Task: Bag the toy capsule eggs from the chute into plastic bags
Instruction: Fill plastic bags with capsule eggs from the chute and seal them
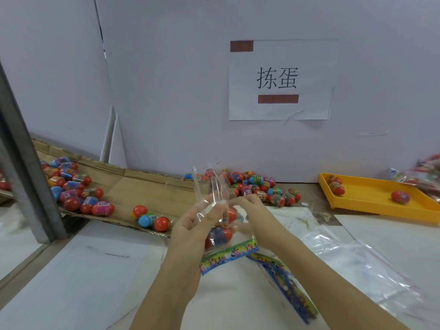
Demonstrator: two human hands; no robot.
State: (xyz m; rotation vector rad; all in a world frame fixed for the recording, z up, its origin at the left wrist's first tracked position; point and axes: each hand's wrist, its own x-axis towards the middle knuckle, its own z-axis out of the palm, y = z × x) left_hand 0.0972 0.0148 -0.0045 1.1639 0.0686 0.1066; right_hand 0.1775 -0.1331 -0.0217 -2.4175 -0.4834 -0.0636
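Head view | plastic bag [215, 186] held open end up, so eggs [220, 235] stay inside | my left hand [195, 227], right hand [252, 210]: fingers clamped on its neck | chute [133, 186] within reach

Capsule eggs [71, 203] are lying on the cardboard chute [147, 191] at left; an egg pile [257, 181] is sitting far centre; a tray [371, 194] is resting on the desk [95, 270] far right.
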